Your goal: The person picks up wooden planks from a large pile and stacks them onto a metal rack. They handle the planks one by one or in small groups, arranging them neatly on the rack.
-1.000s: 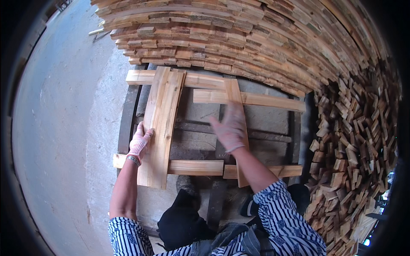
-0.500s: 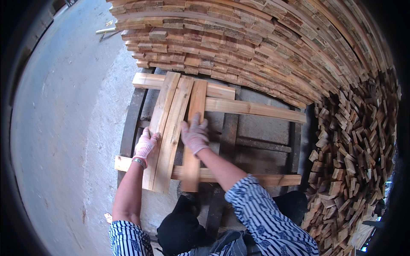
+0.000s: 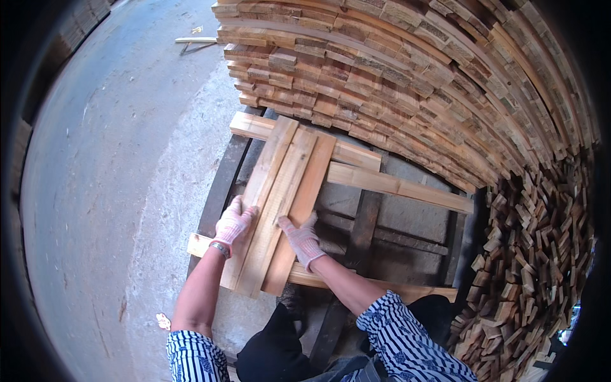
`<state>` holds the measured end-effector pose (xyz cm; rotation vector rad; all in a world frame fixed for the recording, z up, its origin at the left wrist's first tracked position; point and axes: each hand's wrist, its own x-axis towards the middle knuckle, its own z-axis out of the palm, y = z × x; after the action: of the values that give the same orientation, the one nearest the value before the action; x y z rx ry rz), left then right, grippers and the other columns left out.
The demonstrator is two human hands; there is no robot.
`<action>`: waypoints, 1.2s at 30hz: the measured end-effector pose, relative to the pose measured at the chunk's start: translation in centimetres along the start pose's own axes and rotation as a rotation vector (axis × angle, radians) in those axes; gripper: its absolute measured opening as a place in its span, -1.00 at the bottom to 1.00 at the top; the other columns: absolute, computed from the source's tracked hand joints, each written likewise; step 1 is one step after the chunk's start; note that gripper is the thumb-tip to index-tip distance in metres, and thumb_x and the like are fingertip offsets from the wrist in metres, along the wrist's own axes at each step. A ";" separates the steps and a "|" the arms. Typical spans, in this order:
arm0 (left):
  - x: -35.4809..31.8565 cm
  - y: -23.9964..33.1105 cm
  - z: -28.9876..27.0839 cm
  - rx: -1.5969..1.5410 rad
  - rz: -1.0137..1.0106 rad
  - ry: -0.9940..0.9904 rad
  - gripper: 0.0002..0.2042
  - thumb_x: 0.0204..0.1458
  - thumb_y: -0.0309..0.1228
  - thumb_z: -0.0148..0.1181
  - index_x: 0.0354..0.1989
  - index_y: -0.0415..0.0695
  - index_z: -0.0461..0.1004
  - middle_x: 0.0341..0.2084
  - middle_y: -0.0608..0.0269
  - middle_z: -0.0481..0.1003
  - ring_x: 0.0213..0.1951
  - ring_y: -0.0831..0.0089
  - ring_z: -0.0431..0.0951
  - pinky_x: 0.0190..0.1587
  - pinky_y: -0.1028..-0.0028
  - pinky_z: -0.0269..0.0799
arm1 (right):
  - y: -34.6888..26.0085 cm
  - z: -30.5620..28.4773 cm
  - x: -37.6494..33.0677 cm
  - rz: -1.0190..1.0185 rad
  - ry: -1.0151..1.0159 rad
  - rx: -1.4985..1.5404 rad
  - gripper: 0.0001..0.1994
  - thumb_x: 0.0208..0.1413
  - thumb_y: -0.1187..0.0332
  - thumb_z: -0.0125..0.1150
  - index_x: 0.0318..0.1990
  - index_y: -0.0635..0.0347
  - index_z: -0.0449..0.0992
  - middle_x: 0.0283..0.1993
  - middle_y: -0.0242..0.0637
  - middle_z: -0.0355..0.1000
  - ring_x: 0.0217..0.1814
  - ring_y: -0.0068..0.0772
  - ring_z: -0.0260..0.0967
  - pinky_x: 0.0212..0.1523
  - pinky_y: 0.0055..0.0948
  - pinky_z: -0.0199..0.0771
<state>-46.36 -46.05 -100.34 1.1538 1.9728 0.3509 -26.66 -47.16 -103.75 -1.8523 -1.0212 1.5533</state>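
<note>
Three planks lie side by side, slanting from far right to near left: a left plank (image 3: 267,169), a middle plank (image 3: 280,204) and a reddish right plank (image 3: 318,172). My left hand (image 3: 234,224), in a pale glove, holds the outer edge of the left plank. My gloved right hand (image 3: 303,240) grips the right plank, its thumb on top and its other fingers by the outer edge. Under the planks run crosswise boards: a far board (image 3: 251,125) and a near board (image 3: 407,291). Another board (image 3: 401,186) lies to the right of the planks.
Dark frame rails (image 3: 366,219) carry the boards above the concrete floor (image 3: 127,191). A tall stack of boards (image 3: 356,70) stands behind. To the right is a heap of short wood pieces (image 3: 522,267). A loose stick (image 3: 196,40) lies on the floor at far left.
The right plank has moved left against the middle one, and the gaps between the three have narrowed. My right hand has slid nearer along it. The whole view has shifted.
</note>
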 end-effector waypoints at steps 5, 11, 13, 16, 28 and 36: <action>2.4 -5.5 -4.2 -0.021 -0.007 0.052 -0.20 0.18 0.09 0.14 0.45 -0.22 0.12 0.25 -0.20 0.39 0.32 0.09 0.38 0.35 0.27 0.23 | -2.7 5.3 -0.1 -0.007 -0.102 -0.019 0.29 -0.03 -0.08 0.47 0.48 0.50 -0.42 0.52 0.27 -0.10 0.57 0.01 -0.05 0.50 -0.34 0.01; 4.5 -3.0 -9.5 -0.109 -0.039 0.068 -0.24 0.15 -0.05 0.25 0.43 -0.22 0.17 0.17 -0.05 0.48 0.15 0.22 0.52 0.18 0.32 0.43 | -6.2 9.7 3.1 0.032 -0.122 -0.103 0.25 -0.01 -0.08 0.41 0.50 0.44 -0.41 0.52 0.30 -0.08 0.56 0.05 -0.01 0.50 -0.33 0.06; 6.5 -4.9 -9.4 -0.233 -0.010 0.045 -0.26 0.17 -0.11 0.26 0.44 -0.22 0.16 0.17 -0.02 0.48 0.14 0.23 0.52 0.17 0.35 0.43 | -6.5 10.1 3.4 0.002 -0.132 -0.106 0.24 -0.02 -0.07 0.40 0.50 0.46 -0.40 0.53 0.31 -0.09 0.55 0.05 0.02 0.49 -0.33 0.09; 7.6 -5.9 -9.2 -0.175 -0.013 0.047 -0.28 0.18 -0.17 0.27 0.44 -0.23 0.15 0.17 -0.02 0.48 0.14 0.23 0.51 0.17 0.36 0.43 | -7.0 10.1 3.7 0.025 -0.147 -0.131 0.25 -0.03 -0.07 0.40 0.49 0.48 -0.41 0.51 0.31 -0.05 0.53 0.05 0.06 0.47 -0.33 0.13; 6.6 -4.8 -10.2 0.042 -0.002 0.083 -0.29 0.15 -0.14 0.22 0.39 -0.32 0.19 0.21 -0.16 0.44 0.21 0.10 0.49 0.23 0.30 0.38 | -6.7 10.4 3.2 -0.002 -0.165 -0.164 0.30 -0.08 -0.03 0.45 0.48 0.49 -0.47 0.43 0.25 0.11 0.43 -0.05 0.22 0.36 -0.36 0.29; 7.5 0.8 -7.8 -0.286 0.126 -0.105 -0.57 0.16 -0.25 0.13 0.16 -0.19 0.45 -0.20 0.12 0.59 -0.22 0.39 0.54 -0.12 0.30 0.49 | -6.1 4.5 6.3 -0.124 -0.466 -0.022 -0.26 0.14 -0.02 0.34 0.26 0.45 0.34 0.10 -0.01 0.53 0.19 -0.32 0.42 0.24 -0.39 0.39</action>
<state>-53.68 -38.27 -98.69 1.0895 1.6991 0.6045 -31.96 -38.92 -103.66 -1.4350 -1.3285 1.9493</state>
